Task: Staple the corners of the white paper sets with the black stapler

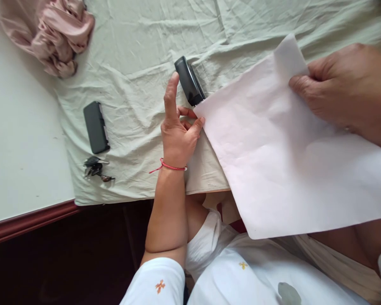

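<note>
From the head camera, the white paper [285, 165] takes up the right half of the scene, slanting across the near edge of the cloth-covered table [136, 55], its near part out over the person's lap. The left hand [179, 135] pinches the paper's left corner between the thumb and bent fingers, while its forefinger points away to the far side, close by the stapler [189, 81]; whether the fingertip touches it I cannot tell. The right hand [343, 87] grasps the paper's far right part, thumb on top, the other fingers mostly hidden.

The stapler lies just beyond the left hand, its near end at the paper's left corner. Farther left on the cloth are a black phone-like object [96, 127] and, nearer, a bunch of keys [97, 167]; a pink cloth [65, 36] lies crumpled at the far left.

The paper should be light and limp, apt to sag, crease or tear; whether it is one sheet or several cannot be told. It looks best held flat by opposite edges or corners, with a light pinch. The stapler is likely stiff, smooth and heavier, best taken around the middle of its body.
</note>
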